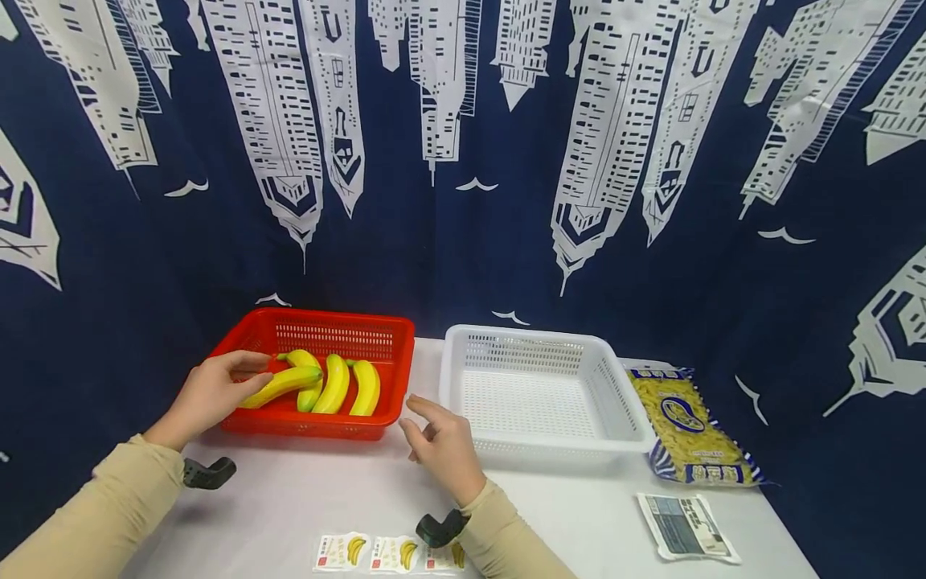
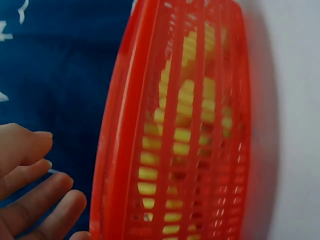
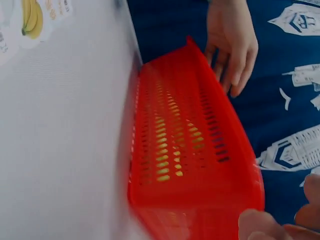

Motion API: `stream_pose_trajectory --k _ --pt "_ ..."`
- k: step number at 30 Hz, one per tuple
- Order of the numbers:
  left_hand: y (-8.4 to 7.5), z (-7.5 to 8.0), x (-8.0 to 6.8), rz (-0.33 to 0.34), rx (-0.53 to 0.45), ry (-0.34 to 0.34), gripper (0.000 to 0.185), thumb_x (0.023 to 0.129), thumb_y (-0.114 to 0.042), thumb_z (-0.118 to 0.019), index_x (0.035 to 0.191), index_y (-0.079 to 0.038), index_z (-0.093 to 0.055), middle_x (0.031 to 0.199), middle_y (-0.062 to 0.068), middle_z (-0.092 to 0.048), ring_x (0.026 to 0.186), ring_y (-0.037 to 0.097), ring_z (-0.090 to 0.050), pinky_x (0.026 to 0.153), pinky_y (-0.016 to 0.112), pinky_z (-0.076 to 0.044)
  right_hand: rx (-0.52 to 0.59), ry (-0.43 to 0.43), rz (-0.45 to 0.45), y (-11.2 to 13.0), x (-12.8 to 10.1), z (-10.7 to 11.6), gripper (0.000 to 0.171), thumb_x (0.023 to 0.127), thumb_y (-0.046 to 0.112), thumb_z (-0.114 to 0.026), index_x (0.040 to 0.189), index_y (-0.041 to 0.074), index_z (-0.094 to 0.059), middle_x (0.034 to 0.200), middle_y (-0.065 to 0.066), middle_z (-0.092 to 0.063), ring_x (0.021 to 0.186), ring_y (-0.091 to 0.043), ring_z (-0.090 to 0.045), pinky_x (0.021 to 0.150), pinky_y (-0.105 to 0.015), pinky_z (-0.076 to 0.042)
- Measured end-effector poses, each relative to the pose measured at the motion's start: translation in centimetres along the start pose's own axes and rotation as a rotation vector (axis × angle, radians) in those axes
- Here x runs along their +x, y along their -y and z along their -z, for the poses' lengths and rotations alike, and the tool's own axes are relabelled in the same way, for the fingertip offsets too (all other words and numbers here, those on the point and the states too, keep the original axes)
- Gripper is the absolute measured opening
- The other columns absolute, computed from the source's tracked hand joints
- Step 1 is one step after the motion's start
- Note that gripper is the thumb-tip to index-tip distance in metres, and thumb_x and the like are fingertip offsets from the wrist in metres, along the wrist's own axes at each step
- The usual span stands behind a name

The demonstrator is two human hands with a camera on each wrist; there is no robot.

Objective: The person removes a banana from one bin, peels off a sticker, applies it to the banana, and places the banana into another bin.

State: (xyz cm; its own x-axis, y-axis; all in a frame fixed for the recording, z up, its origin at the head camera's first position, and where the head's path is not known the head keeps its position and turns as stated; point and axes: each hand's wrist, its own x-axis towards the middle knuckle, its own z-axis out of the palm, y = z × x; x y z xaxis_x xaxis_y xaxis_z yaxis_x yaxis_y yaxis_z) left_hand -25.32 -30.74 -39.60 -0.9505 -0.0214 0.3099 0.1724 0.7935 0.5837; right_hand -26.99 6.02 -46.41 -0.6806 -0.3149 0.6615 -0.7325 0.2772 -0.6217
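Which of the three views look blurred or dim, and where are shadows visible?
Head view: bright, fairly sharp, printed cloth clearly patterned; left wrist view: dimmer, red basket soft, shadow beside it on the table; right wrist view: also dim, basket somewhat blurred, shadow along its base.

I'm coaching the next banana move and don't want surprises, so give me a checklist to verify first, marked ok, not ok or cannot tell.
1. Bananas inside the red basket: ok, four show.
2. Left hand free: ok, it holds nothing.
3. Right hand free: ok, nothing held, near the red basket's near right corner.
4. Right hand off the red rim: cannot tell; it overlaps the corner in the right wrist view.
5. White basket upright beside the red one: ok.
6. Banana labels uncovered: not ok, the right sleeve partly covers one.
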Motion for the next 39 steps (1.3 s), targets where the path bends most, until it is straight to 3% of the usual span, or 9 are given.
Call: stream_pose_trajectory --k 4,10,14,19,22,26,30,34,39 --pt "1.5 0.1 2.1 0.059 -0.022 0.079 0.051 0.097 -0.033 -0.073 0.132 0.003 -0.063 0.125 0.026 -0.069 0.107 0.038 -0.070 0.086 0.036 -0.061 -0.055 -0.001 -0.013 -0.1 0.0 -1.4 0.032 0.092 0.013 -0.078 0.121 0.001 -0.074 0.128 -0.019 -0.070 0.047 0.012 -0.051 0.046 -0.010 -0.045" --pt "3.2 -0.3 4.2 0.180 -0.129 0.156 0.060 0.098 -0.032 -0.072 0.138 0.009 -0.056 0.128 0.031 -0.066 0.105 0.035 -0.068 0.077 0.026 -0.059 -0.180 -0.052 0.052 -0.6 -0.2 -2.3 0.026 0.089 0.012 -0.081 0.113 0.002 -0.078 0.126 -0.015 -0.072 0.056 0.002 -0.060 0.055 -0.008 -0.046" --pt "4.1 -1.0 4.7 0.239 -0.146 0.184 0.061 0.097 -0.029 -0.072 0.139 0.011 -0.053 0.129 0.032 -0.064 0.101 0.034 -0.068 0.076 0.031 -0.059 -0.250 -0.075 0.095 -0.8 -0.3 -2.7 0.025 0.089 0.014 -0.082 0.111 0.003 -0.079 0.127 -0.012 -0.073 0.074 -0.009 -0.072 0.063 -0.008 -0.050" --pt "4.6 -1.5 4.9 0.207 0.009 0.208 0.059 0.090 -0.022 -0.077 0.131 0.015 -0.057 0.121 0.033 -0.066 0.098 0.036 -0.067 0.082 0.039 -0.058 -0.270 -0.086 0.110 -0.8 -0.4 -3.0 0.026 0.088 0.013 -0.082 0.112 0.002 -0.078 0.126 -0.010 -0.073 0.103 -0.019 -0.076 0.070 -0.012 -0.055" --pt "4.7 -1.3 5.0 0.199 0.106 0.205 0.056 0.083 -0.016 -0.079 0.124 0.017 -0.060 0.114 0.033 -0.067 0.091 0.037 -0.062 0.079 0.043 -0.055 -0.276 -0.087 0.111 -0.9 -0.4 -3.1 0.027 0.089 0.013 -0.082 0.113 0.002 -0.078 0.126 -0.010 -0.073 0.110 -0.021 -0.073 0.073 -0.013 -0.056" --pt "4.8 -1.1 5.0 0.222 0.199 0.239 0.040 0.073 -0.012 -0.080 0.100 0.015 -0.065 0.088 0.024 -0.066 0.076 0.033 -0.058 0.067 0.037 -0.050 -0.268 -0.077 0.092 -0.9 -0.5 -3.2 0.028 0.089 0.015 -0.082 0.114 0.003 -0.078 0.127 -0.008 -0.073 0.109 -0.019 -0.074 0.071 -0.010 -0.054" --pt "5.1 -1.7 5.0 0.203 0.270 0.308 0.024 0.068 -0.014 -0.080 0.076 0.001 -0.063 0.069 0.008 -0.056 0.065 0.025 -0.052 0.060 0.031 -0.041 -0.251 -0.063 0.073 -0.9 -0.6 -3.1 0.028 0.090 0.016 -0.081 0.115 0.004 -0.078 0.129 -0.008 -0.072 0.108 -0.018 -0.074 0.070 -0.009 -0.053" --pt "5.1 -2.4 5.0 0.148 0.310 0.328 0.024 0.068 -0.015 -0.081 0.066 -0.006 -0.059 0.063 0.003 -0.052 0.062 0.022 -0.049 0.059 0.031 -0.039 -0.237 -0.061 0.078 -0.9 -0.6 -3.1 0.028 0.090 0.014 -0.081 0.115 0.004 -0.078 0.129 -0.009 -0.072 0.106 -0.018 -0.075 0.068 -0.009 -0.052" --pt "4.9 -2.6 5.2 0.152 0.285 0.335 0.021 0.066 -0.010 -0.081 0.066 -0.007 -0.060 0.063 0.002 -0.049 0.064 0.022 -0.048 0.060 0.031 -0.037 -0.231 -0.073 0.096 -1.2 -0.6 -3.1 0.028 0.089 0.013 -0.082 0.114 0.003 -0.078 0.128 -0.010 -0.072 0.097 -0.016 -0.076 0.064 -0.008 -0.050"
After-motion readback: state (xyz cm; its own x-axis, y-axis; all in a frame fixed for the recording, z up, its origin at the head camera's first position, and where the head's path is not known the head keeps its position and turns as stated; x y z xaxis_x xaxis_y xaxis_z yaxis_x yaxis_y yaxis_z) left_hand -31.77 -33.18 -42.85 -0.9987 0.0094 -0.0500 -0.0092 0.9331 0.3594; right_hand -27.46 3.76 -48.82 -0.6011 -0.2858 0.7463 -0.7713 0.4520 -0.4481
